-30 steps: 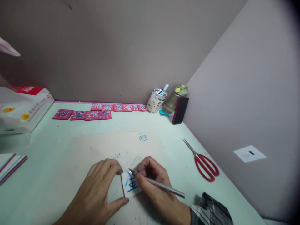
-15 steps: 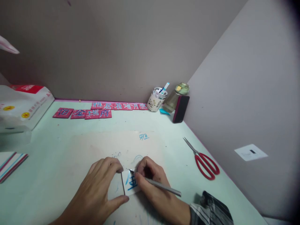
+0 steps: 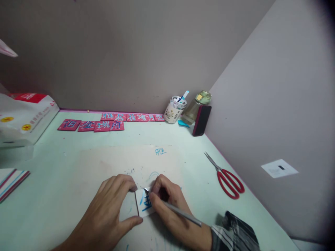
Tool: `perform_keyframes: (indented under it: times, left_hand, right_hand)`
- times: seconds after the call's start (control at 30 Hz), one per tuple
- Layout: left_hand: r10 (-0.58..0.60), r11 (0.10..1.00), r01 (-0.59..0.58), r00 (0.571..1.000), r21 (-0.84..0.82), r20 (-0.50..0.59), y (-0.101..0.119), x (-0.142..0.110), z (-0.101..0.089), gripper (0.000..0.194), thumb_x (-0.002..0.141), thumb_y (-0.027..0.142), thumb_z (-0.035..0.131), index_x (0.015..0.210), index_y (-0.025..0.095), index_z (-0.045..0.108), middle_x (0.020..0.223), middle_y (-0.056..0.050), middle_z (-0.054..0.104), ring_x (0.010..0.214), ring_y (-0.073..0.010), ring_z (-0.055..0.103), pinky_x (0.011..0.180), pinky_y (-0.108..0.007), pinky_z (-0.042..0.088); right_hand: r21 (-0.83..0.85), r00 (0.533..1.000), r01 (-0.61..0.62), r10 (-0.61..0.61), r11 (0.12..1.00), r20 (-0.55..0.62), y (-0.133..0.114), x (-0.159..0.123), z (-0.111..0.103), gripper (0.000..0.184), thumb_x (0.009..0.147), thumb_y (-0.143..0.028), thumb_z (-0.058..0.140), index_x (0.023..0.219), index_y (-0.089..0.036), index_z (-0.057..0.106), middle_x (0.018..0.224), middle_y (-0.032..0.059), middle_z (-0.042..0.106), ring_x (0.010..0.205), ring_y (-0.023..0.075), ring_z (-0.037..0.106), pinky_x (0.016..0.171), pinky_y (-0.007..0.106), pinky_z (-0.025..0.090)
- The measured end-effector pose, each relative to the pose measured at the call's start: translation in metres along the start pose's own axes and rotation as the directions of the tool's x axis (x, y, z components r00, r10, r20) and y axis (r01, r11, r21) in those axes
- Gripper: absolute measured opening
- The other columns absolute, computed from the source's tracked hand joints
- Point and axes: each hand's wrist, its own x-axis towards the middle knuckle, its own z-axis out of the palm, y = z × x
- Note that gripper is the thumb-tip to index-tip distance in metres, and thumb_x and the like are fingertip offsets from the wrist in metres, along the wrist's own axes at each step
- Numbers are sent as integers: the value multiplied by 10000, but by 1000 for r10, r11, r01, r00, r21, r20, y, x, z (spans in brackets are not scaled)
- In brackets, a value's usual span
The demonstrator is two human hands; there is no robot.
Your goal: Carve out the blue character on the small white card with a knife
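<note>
A small white square tile (image 3: 141, 212) with blue brush-like strokes lies on a beige sheet (image 3: 104, 164). My left hand (image 3: 111, 204) steadies its left side, the index finger at the upper corner and the thumb at the lower one. My right hand (image 3: 170, 205) covers the tile's right part. Pinched in its fingers is a slim silver craft knife (image 3: 183, 214), the pointed tip resting on the tile near its top edge, beside the blue strokes.
Red-handled scissors (image 3: 226, 177) lie to the right. At the back stand a jar (image 3: 172, 113) with pens, a green bottle (image 3: 192, 111) and a phone (image 3: 202, 121). Red tiles (image 3: 109, 126) with blue characters line the rear. A white bag (image 3: 39, 113) sits at left.
The view has shifted very slightly. Both hands keep their places on the tile, and the knife tip stays near its top edge with hardly any movement.
</note>
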Motion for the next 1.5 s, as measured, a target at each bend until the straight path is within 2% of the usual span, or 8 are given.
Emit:
perform_keyframes:
  times: [0.6, 1.0, 1.5]
  left_hand:
    - [10, 1000, -10, 1000, 20, 6, 1, 0, 2, 571, 693, 279, 901, 1137, 295, 542, 1157, -30, 659, 1088, -314, 617, 930, -474, 502]
    - [-18, 1000, 18, 1000, 15, 6, 2, 0, 1, 473, 732, 324, 854, 1112, 282, 576, 1149, -41, 671, 1084, -305, 623, 939, -445, 502]
    - [-15, 1000, 15, 1000, -21, 18, 3, -1, 1, 504, 753, 313, 865, 1142, 290, 545, 1166, -35, 643, 1109, -307, 584, 970, -471, 477]
  right_hand:
    - [-1, 1000, -16, 16, 1000, 18, -5, -1, -1, 190, 906, -312, 562, 774, -228, 453, 711, -24, 488, 643, 142, 420, 587, 301, 345]
    - [9, 999, -3, 3, 1000, 35, -6, -1, -2, 187, 901, -301, 562, 776, -232, 441, 707, -30, 468, 637, 137, 404, 585, 300, 340]
    - [15, 998, -23, 22, 1000, 55, -9, -2, -3, 175, 894, -300, 566, 779, -229, 455, 713, -26, 476, 646, 139, 411, 592, 301, 347]
